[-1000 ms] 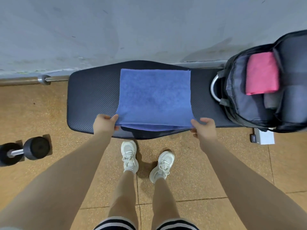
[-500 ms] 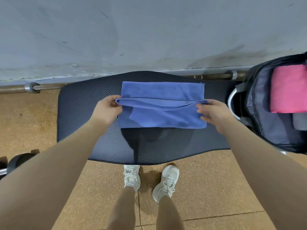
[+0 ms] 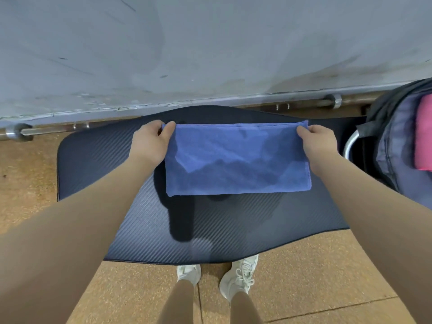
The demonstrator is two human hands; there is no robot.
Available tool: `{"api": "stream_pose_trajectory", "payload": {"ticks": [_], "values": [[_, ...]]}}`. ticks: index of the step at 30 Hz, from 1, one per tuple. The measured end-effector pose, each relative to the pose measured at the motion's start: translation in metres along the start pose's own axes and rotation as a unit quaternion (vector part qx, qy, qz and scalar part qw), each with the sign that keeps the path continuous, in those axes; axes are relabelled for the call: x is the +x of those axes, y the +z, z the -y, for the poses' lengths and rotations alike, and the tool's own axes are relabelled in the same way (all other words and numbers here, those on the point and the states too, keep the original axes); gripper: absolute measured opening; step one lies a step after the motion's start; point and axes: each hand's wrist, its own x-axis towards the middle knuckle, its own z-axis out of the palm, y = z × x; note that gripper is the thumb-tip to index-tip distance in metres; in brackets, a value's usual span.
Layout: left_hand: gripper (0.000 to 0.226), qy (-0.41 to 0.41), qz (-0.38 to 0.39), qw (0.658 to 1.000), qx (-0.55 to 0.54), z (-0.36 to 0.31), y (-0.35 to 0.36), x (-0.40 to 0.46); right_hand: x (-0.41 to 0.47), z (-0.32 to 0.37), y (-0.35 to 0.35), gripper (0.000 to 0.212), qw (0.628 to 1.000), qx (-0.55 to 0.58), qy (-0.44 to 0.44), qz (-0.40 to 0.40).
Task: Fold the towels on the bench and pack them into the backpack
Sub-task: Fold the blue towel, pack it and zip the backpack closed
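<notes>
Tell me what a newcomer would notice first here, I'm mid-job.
The blue towel, folded into a wide band, lies on the dark bench in the middle. The left hand and right hand pinch its two far corners. At the right edge an open backpack already holds a pink towel.

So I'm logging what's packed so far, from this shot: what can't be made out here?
- Backpack, head view: cut off by the right edge; how full it is cannot be told.
- Pink towel inside it: only a strip shows, the same edge crops it.
- Blue towel: layer count hidden under its top fold.
- Left hand and right hand: fingers partly hidden behind the towel's far corners.
</notes>
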Motion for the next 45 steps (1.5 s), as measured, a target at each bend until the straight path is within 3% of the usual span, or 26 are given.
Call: {"api": "stream_pose_trajectory", "payload": {"ticks": [5,7,9,11,13,16,20,24,27,30,34,38,41,43,45], "values": [[0.037,0.005,-0.052,0.995,0.082,-0.004,0.011,0.013,0.004,0.004,0.003,0.026,0.994,-0.092,-0.046,-0.033],[0.029,0.018,-0.098,0.984,0.148,-0.008,0.019,0.007,-0.005,0.007,0.009,0.027,0.977,-0.176,-0.085,-0.091],[0.043,0.118,-0.135,0.964,0.194,-0.010,0.034,-0.007,-0.020,0.006,0.023,0.039,0.938,-0.241,-0.192,-0.160],[0.046,0.267,-0.125,0.940,0.170,-0.013,0.059,-0.025,-0.046,0.004,0.050,0.043,0.924,-0.203,-0.302,-0.120],[0.048,0.350,-0.072,0.919,0.163,-0.014,0.082,-0.040,-0.069,-0.002,0.086,0.046,0.907,-0.205,-0.366,-0.045],[0.058,0.284,0.003,0.938,0.201,0.003,0.089,-0.044,-0.081,-0.012,0.120,0.056,0.873,-0.290,-0.393,0.009],[0.090,0.296,-0.001,0.905,0.306,0.033,0.081,-0.037,-0.057,-0.034,0.105,0.066,0.827,-0.375,-0.419,0.019],[0.109,0.271,0.033,0.907,0.320,0.026,0.079,-0.039,-0.027,-0.056,0.049,0.070,0.847,-0.408,-0.340,-0.028],[0.116,0.258,0.061,0.912,0.313,0.021,0.074,-0.041,-0.011,-0.068,0.005,0.075,0.867,-0.426,-0.255,0.023],[0.112,0.253,0.078,0.915,0.306,0.012,0.070,-0.044,-0.011,-0.056,0.000,0.070,0.870,-0.431,-0.229,0.070],[0.109,0.215,0.105,0.917,0.319,-0.002,0.062,-0.050,-0.032,-0.039,-0.005,0.060,0.950,-0.264,-0.167,0.025],[0.094,0.202,0.075,0.926,0.311,-0.020,0.071,-0.056,-0.042,-0.049,-0.004,0.054,0.984,-0.167,-0.055,-0.019],[0.079,0.212,0.024,0.929,0.301,-0.038,0.094,-0.059,-0.031,-0.049,0.000,0.048,0.997,-0.024,0.072,0.011],[0.074,0.228,0.033,0.928,0.291,-0.049,0.109,-0.063,-0.029,-0.045,-0.007,0.036,0.993,0.019,0.094,0.072],[0.072,0.284,0.064,0.907,0.305,-0.057,0.124,-0.068,-0.031,-0.040,-0.019,0.023,0.984,0.077,0.093,0.130]]}}
